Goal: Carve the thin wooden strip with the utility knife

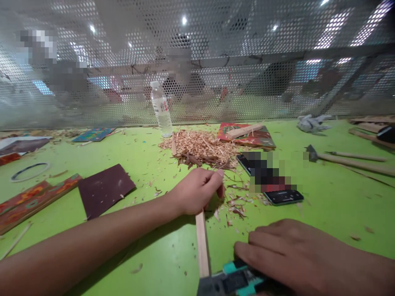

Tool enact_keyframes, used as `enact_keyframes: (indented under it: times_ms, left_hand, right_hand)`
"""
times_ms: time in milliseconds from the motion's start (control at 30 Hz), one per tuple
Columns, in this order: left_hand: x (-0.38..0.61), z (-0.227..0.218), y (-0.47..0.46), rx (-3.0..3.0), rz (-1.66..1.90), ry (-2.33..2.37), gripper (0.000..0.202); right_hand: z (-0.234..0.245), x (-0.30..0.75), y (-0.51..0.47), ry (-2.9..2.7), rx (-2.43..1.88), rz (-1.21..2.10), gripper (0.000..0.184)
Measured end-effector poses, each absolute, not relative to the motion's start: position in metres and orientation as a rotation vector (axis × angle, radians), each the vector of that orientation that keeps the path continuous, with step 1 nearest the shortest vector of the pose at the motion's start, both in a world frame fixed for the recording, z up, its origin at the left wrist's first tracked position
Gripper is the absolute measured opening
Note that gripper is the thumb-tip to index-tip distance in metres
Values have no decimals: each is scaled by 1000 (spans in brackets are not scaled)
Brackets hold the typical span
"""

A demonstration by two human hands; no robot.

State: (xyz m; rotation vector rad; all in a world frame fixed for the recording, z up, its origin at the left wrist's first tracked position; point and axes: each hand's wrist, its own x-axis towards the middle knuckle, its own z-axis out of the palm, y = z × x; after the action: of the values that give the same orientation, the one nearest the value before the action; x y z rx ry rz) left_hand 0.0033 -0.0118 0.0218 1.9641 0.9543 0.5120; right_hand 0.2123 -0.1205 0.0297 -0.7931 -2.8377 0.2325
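My left hand is closed over the far end of a thin wooden stick that lies on the green table. The stick runs back toward me. My right hand sits at the bottom edge, fingers wrapped round a grey and teal tool whose front end meets the near end of the stick. Wood shavings are heaped just beyond my left hand, with loose chips scattered around it.
A phone lies right of the shavings. A water bottle stands at the perforated metal screen. Dark sandpaper and painted boards lie left; a painted board and long-handled tools lie right.
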Motion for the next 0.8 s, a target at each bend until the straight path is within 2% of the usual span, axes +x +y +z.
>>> enact_keyframes:
  times_ms: [167, 333, 567, 800]
  left_hand:
    - [3, 21, -11, 1970, 532, 954, 59]
    - [3, 22, -12, 1984, 545, 927, 58]
    - [3, 22, -11, 1942, 475, 960, 61]
    - [3, 20, -11, 1940, 480, 940, 58]
  right_hand:
    - [26, 217, -104, -2749, -966, 248, 6]
    - [22, 220, -87, -2687, -1103, 331, 15]
    - [25, 219, -99, -2761, -992, 371, 12]
    - [30, 217, -106, -2856, -832, 276, 11]
